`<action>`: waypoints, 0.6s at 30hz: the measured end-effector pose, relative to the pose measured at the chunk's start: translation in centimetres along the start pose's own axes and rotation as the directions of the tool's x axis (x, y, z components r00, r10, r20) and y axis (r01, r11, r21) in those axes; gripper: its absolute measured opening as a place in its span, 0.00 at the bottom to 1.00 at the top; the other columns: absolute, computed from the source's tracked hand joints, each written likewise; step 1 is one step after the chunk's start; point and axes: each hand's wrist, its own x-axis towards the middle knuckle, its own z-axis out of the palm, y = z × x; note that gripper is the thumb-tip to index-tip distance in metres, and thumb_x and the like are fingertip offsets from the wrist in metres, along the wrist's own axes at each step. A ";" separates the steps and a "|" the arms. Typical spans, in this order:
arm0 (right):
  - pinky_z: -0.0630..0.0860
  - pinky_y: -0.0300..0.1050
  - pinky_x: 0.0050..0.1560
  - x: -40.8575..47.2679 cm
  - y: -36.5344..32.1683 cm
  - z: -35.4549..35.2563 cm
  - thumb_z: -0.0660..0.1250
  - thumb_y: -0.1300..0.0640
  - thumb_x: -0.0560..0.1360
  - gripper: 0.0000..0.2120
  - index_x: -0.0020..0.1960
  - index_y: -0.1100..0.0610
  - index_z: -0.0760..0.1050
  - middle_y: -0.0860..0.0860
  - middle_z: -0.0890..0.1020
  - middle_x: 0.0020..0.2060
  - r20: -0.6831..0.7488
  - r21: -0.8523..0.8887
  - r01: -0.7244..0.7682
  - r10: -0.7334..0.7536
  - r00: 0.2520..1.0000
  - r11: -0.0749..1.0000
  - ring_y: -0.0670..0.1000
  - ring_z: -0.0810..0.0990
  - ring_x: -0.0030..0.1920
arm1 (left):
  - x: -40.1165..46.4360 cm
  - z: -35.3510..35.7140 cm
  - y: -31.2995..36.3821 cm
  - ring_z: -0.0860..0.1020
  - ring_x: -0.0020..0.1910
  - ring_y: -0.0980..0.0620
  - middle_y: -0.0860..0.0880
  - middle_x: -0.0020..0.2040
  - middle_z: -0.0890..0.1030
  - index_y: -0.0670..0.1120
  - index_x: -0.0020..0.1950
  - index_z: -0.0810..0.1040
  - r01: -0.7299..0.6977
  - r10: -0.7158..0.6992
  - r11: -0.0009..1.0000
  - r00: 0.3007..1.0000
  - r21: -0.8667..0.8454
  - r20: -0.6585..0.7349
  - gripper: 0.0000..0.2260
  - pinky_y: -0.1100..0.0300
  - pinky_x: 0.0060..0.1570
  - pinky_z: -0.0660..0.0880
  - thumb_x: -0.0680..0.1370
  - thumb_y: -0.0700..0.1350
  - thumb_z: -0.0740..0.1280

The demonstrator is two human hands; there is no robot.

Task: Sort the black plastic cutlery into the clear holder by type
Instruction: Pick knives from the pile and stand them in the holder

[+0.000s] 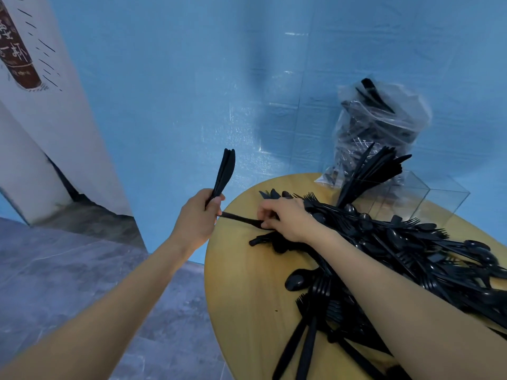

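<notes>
Off the table's left edge, the left hand (pixel 196 215) grips a knife bundle (pixel 225 171) by the handles; the right hand (pixel 285 219) pinches another knife (pixel 240 219) from the cutlery pile (pixel 411 248). Far right stands the clear holder (pixel 419 198). Light, stiff, slick pieces: handles seem the best hold.

The left hand (pixel 196 218) is raised, fingers curled in a grip. The right hand (pixel 285 219) reaches forward, palm down, fingertips pinching, forearm extended.
</notes>
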 end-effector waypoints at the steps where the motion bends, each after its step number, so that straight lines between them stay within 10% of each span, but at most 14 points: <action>1: 0.53 0.41 0.54 -0.5 0.1 -0.2 0.66 0.59 0.76 0.08 0.43 0.47 0.72 0.47 0.79 0.43 0.003 0.016 -0.001 0.001 1.000 1.000 0.48 0.73 0.48 | -0.1 0.0 0.5 0.70 0.32 0.55 0.51 0.35 0.73 0.46 0.53 0.74 0.003 -0.003 1.000 1.000 -0.019 0.000 0.08 0.61 0.31 0.66 0.82 0.43 0.56; 11: 0.57 0.51 0.69 -4.0 0.7 -1.6 0.70 0.58 0.74 0.08 0.42 0.45 0.77 0.41 0.80 0.40 -0.017 0.068 0.085 -0.084 0.996 0.994 0.43 0.75 0.49 | -0.3 -1.5 2.7 0.70 0.34 0.50 0.50 0.37 0.74 0.44 0.54 0.75 0.051 -0.055 0.998 0.990 -0.031 -0.127 0.09 0.57 0.35 0.68 0.81 0.44 0.56; 18: 0.66 0.57 0.65 -5.6 0.6 -2.1 0.70 0.62 0.73 0.07 0.46 0.51 0.81 0.36 0.77 0.40 -0.086 0.026 0.252 -0.249 0.965 0.967 0.45 0.78 0.47 | -3.0 0.1 4.4 0.74 0.38 0.52 0.48 0.39 0.77 0.40 0.50 0.77 0.066 -0.172 0.964 0.894 0.259 0.413 0.08 0.62 0.40 0.68 0.81 0.41 0.59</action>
